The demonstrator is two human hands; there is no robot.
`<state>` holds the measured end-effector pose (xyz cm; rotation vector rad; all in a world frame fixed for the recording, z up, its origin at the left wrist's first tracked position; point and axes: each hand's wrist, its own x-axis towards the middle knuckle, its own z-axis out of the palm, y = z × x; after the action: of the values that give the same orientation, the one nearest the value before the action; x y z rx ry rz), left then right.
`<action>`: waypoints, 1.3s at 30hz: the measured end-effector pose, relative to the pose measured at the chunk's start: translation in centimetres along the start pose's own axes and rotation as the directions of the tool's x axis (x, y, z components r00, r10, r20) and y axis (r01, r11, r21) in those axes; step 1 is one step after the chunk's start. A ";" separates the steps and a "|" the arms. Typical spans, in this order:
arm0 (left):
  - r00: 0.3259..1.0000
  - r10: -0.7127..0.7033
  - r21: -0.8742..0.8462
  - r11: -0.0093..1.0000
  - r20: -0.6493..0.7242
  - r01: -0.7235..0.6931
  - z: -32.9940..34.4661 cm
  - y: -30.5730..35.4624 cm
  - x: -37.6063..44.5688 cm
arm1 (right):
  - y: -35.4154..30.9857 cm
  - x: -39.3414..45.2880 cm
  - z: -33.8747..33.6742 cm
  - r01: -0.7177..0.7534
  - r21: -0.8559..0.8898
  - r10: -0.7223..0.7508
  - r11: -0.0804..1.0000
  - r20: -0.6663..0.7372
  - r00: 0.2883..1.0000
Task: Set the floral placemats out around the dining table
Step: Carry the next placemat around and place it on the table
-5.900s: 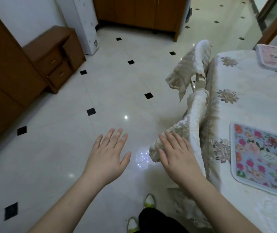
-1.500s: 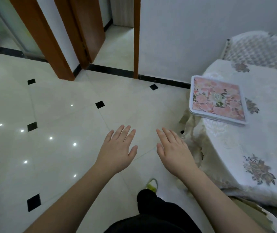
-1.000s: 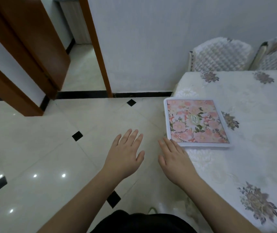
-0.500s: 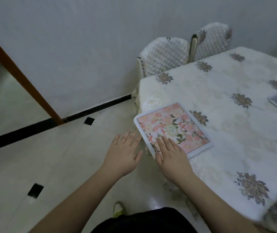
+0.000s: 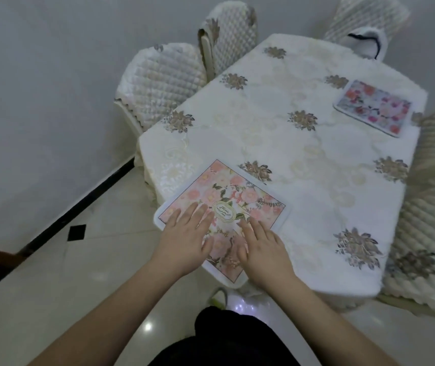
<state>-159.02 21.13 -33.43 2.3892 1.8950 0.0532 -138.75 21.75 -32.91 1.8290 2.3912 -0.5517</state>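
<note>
Head view. Pink floral placemat [image 5: 237,196] lies flat at the table's [image 5: 303,159] 7 o'clock corner, turned at an angle to the table edges, its near corner at the rim.

Left hand [image 5: 184,239]: fingers straight and together, palm down over the placemat's 8 o'clock part; grip loose, nothing held.

Right hand [image 5: 264,249]: fingers straight, palm down over the placemat's 5 o'clock part; grip also loose, nothing held. Contact versus hovering: cannot tell.

Second floral placemat [image 5: 373,107], blue-pink, lies flat at the table's 2 o'clock corner, well apart from the first.

Cream tablecloth with brown flower motifs. Quilted chair covers [image 5: 158,80] at 11, 12 and 3 o'clock.
</note>
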 end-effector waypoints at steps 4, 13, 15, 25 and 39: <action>0.995 0.072 0.053 0.996 0.070 -0.076 0.5 -1.3 2.9 | 1.0 2.7 0.2 -0.071 0.088 0.073 0.994 -0.013 0.997; 0.973 0.203 0.049 0.977 0.108 -0.209 1.9 -2.3 8.0 | 1.9 5.2 2.2 -0.180 0.159 0.177 0.971 0.031 0.984; 0.963 0.243 0.031 0.968 0.121 -0.248 2.6 -2.5 8.9 | 1.8 5.3 2.7 -0.237 0.173 0.239 0.956 0.007 0.971; 0.859 0.489 0.003 0.869 0.150 -0.495 5.5 -6.9 13.9 | -1.3 5.2 6.0 -0.498 0.185 0.510 0.847 -0.020 0.860; 0.793 0.560 -0.077 0.825 0.242 -0.559 7.5 -11.8 13.8 | -2.9 4.5 8.2 -0.596 0.216 0.618 0.773 -0.049 0.784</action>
<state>-166.66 36.83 -42.38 2.7100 1.0252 -0.2045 -144.04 22.54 -41.17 2.6104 1.6588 -0.6157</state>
